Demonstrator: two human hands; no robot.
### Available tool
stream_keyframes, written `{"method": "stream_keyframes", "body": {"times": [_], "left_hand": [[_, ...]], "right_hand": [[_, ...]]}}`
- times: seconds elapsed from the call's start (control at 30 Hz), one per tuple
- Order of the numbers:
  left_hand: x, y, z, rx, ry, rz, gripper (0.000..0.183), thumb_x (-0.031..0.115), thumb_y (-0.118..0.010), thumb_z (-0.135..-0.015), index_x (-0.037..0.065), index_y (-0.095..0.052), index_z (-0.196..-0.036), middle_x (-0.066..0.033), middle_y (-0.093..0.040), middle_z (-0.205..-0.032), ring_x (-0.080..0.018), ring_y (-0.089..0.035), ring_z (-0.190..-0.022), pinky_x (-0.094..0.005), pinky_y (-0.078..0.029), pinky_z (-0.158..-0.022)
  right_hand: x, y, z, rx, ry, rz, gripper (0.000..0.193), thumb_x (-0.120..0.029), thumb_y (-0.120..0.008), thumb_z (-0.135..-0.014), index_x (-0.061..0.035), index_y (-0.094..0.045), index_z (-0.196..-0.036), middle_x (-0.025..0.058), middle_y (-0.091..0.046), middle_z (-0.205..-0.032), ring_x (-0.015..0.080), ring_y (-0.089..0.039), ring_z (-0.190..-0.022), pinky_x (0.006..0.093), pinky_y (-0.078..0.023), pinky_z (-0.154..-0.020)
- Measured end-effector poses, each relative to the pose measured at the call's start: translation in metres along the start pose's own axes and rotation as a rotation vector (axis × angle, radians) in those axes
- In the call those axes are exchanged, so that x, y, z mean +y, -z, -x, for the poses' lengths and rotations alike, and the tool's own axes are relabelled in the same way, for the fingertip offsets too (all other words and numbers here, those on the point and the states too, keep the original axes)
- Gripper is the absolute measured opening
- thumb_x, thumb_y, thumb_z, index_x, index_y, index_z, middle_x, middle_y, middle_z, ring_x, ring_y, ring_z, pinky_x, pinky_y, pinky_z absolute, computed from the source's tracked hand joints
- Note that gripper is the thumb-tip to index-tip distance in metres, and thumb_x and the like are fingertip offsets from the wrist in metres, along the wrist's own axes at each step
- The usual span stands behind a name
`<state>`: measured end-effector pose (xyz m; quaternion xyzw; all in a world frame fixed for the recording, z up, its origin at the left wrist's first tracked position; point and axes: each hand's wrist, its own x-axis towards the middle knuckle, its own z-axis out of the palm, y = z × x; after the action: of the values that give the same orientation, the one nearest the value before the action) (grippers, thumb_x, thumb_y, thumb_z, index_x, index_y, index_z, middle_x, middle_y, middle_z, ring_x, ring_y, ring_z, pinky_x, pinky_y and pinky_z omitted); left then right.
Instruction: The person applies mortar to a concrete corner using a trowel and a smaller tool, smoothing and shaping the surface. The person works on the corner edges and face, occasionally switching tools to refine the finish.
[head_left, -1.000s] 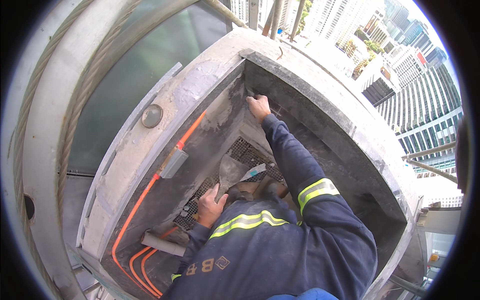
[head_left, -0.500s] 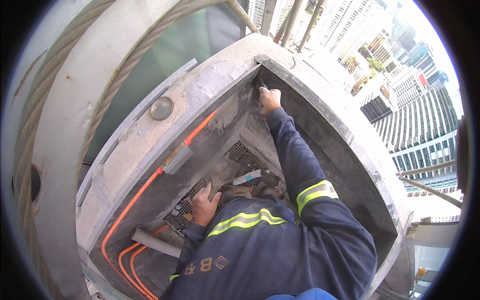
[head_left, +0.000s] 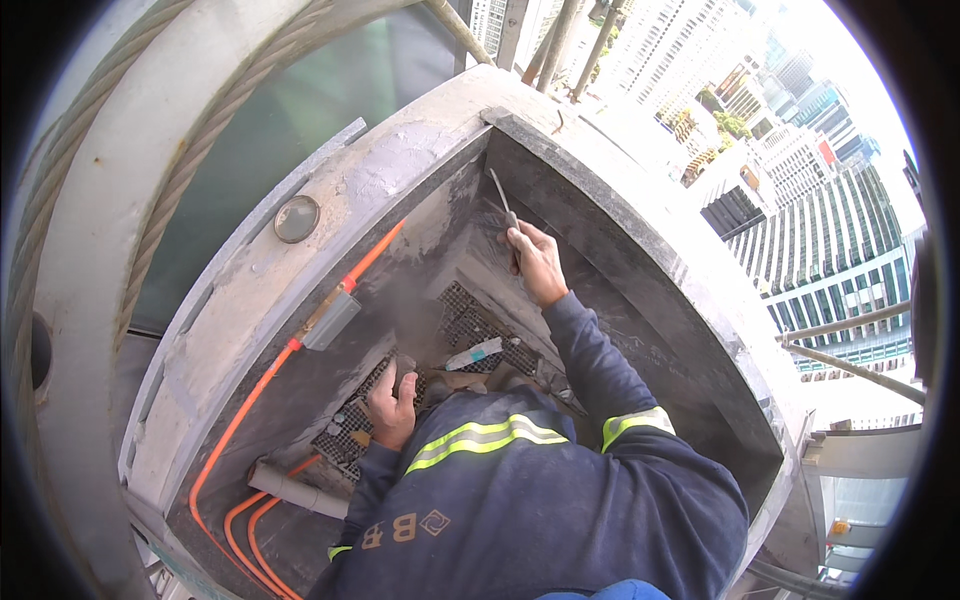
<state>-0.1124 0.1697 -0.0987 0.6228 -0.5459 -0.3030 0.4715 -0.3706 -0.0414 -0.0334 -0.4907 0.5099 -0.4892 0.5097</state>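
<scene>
Drawn back from the far corner (head_left: pixel 486 155), my right hand (head_left: pixel 537 264) grips a slim tool (head_left: pixel 502 197) pointing toward it, while my left hand (head_left: pixel 392 404) curls over the dark grid (head_left: pixel 350 418) at near left, its hold impossible to tell.

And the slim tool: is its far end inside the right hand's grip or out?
Out: the slim tool juts past the right hand, its thin end bare.

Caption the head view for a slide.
Right hand holding a narrow-bladed tool inside a grey-walled recess, with orange conduit running along the left wall.
</scene>
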Motion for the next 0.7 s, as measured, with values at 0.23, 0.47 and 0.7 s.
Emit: {"method": "stream_keyframes", "body": {"times": [0.23,0.47,0.7], "left_hand": [[0.07,-0.025,-0.033,-0.321,0.166,0.591,0.053,0.038,-0.045,-0.108,-0.006,-0.055,-0.136,-0.0025,-0.057,-0.079,-0.0069,-0.048,-0.063,-0.0229,-0.038,-0.053],[0.126,-0.056,-0.057,-0.637,0.123,0.63,0.064,0.045,-0.049,-0.106,-0.009,-0.05,-0.139,0.0004,-0.057,-0.081,-0.0044,-0.045,-0.062,-0.0197,-0.036,-0.055],[0.134,-0.068,-0.071,-0.704,0.107,0.595,0.058,0.042,-0.051,-0.106,-0.005,-0.053,-0.14,0.0002,-0.058,-0.085,-0.0046,-0.048,-0.065,-0.0202,-0.038,-0.056]], "right_hand": [[-0.034,-0.006,0.105,-0.246,-0.158,-0.483,0.036,-0.03,-0.043,-0.11,-0.0006,-0.059,-0.121,0.0039,-0.062,-0.08,0.0092,-0.053,-0.06,0.0253,-0.046,-0.055],[-0.027,0.015,0.133,-0.266,-0.249,-0.898,0.04,-0.039,-0.038,-0.111,-0.0029,-0.055,-0.108,0.0038,-0.056,-0.073,0.0107,-0.042,-0.046,0.0247,-0.037,-0.042],[-0.039,0.052,0.158,-0.271,-0.261,-0.776,0.043,-0.039,-0.042,-0.11,-0.0008,-0.059,-0.104,0.0036,-0.054,-0.063,0.009,-0.043,-0.043,0.0247,-0.033,-0.039]]}}
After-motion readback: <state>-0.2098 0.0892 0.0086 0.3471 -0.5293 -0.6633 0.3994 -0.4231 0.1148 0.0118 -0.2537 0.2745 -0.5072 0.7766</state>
